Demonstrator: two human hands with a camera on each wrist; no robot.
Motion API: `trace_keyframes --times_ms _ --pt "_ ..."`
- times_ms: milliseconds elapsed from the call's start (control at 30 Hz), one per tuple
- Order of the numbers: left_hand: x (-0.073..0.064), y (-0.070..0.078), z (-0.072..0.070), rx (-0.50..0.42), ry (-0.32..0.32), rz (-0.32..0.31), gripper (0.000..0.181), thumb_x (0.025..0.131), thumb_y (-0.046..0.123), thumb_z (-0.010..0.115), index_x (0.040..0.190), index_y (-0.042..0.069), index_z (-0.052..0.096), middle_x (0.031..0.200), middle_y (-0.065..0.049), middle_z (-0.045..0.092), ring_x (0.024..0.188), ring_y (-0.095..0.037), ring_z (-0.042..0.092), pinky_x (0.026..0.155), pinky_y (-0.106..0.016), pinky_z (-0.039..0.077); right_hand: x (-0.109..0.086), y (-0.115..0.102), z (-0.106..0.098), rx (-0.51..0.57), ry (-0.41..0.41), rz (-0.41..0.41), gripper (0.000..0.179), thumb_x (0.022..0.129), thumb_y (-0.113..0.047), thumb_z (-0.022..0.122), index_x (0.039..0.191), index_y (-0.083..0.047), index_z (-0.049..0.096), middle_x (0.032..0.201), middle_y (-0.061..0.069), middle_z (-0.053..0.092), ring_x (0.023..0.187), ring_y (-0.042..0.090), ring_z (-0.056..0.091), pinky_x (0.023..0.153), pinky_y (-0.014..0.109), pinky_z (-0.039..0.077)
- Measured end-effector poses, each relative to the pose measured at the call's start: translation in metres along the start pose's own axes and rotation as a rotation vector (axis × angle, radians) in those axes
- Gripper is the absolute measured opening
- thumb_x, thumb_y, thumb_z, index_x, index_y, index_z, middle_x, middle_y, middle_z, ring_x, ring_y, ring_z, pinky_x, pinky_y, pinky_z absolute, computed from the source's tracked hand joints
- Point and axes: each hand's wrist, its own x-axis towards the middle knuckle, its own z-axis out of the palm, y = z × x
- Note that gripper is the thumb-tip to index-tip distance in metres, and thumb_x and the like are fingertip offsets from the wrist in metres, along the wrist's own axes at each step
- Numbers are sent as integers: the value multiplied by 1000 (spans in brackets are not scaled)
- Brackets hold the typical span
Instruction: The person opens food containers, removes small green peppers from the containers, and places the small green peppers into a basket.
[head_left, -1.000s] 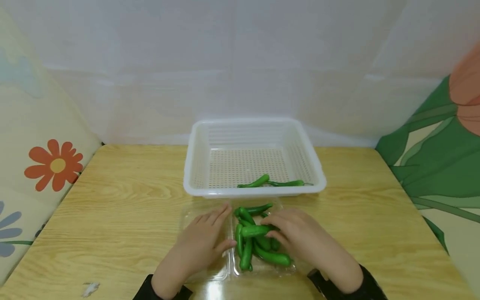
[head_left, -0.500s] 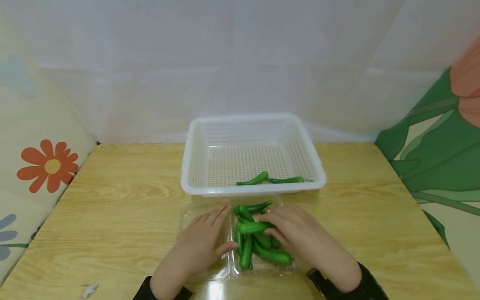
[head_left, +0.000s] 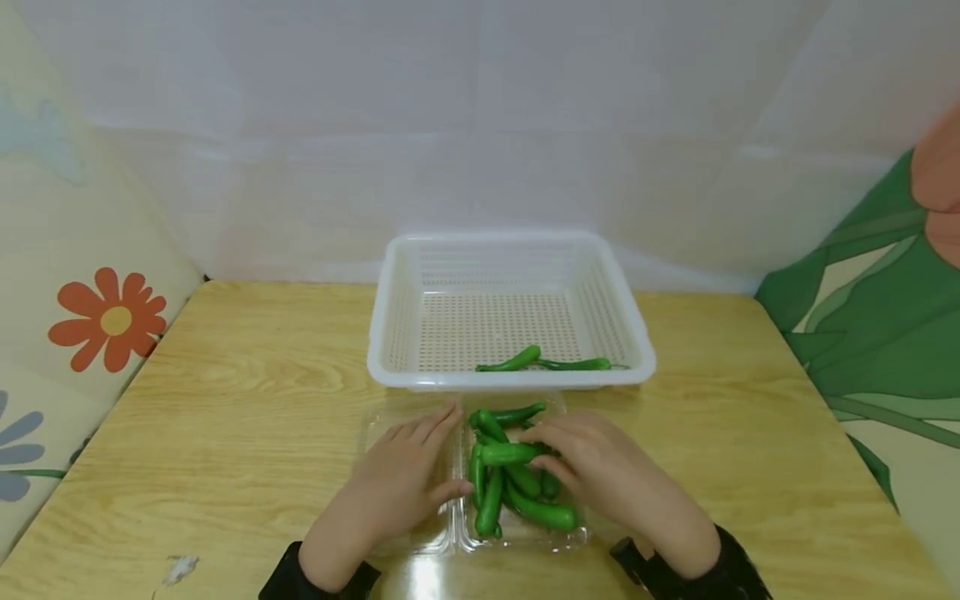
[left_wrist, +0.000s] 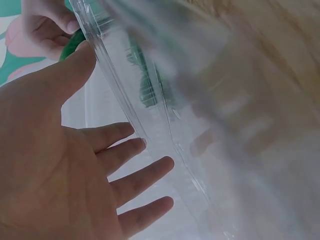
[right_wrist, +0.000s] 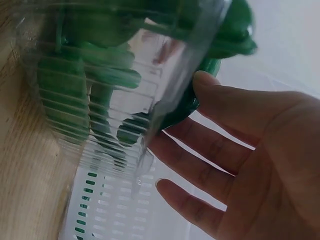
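Observation:
My right hand pinches a green pepper between thumb and fingers, above several other green peppers in a clear plastic clamshell box. In the right wrist view the thumb lies on a pepper at the box's rim, its far side hidden. My left hand lies over the lid half on the left, fingers spread and thumb reaching the middle fold. In the left wrist view its straight fingers are beside the clear plastic edge, holding nothing.
A white perforated basket stands directly behind the box, with two green peppers near its front wall. A torn whitish scrap lies on the wooden table at front left. A white sheet hangs behind.

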Motion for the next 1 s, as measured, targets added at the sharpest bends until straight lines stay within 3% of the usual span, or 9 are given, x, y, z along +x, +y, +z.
trace_keyframes --times_ms 200,367,400,500,633,800,1000 --pt "0 -5 -4 2 -4 -11 87 90 56 64 155 9 32 159 -8 31 138 -35 41 113 -55 32 5 3 6 40 -33 31 35 85 -18 77 118 -10 70 111 3 72 98 19 68 85 40 57" --pt "-1 -4 -4 -8 -2 -13 87 89 55 66 154 8 34 160 -9 31 136 -36 42 112 -56 34 5 4 1 46 14 -3 33 84 -15 77 116 -10 70 109 1 72 97 17 68 83 39 58" --pt "-1 -3 -3 -12 -1 -15 87 89 54 66 154 8 34 160 -8 31 136 -36 42 112 -55 34 5 6 0 34 40 -16 32 85 -15 77 116 -11 70 109 1 72 97 17 68 83 39 58" --pt "-2 -4 0 -17 2 -11 86 89 54 66 154 7 34 160 -8 31 136 -35 42 112 -54 35 4 11 -2 -8 139 -48 25 98 -29 61 113 -11 69 106 -1 71 96 18 66 83 40 57" --pt "-4 -4 4 -30 16 7 86 90 54 64 154 7 33 160 -8 29 137 -33 42 112 -52 35 5 14 -15 -98 286 -80 52 105 -45 33 112 -8 69 105 1 71 96 21 66 84 43 56" --pt "-2 -5 4 -33 18 33 84 92 53 62 155 7 32 160 -9 29 137 -33 42 112 -52 36 6 18 -37 -146 409 -74 49 106 -42 38 112 -4 69 103 6 71 93 24 66 81 41 56" --pt "-2 -7 2 -65 -14 25 84 93 53 62 156 7 29 161 -10 27 139 -34 40 113 -53 33 -3 34 -66 -207 555 49 54 104 -46 43 111 0 71 101 14 69 91 31 65 78 35 50"
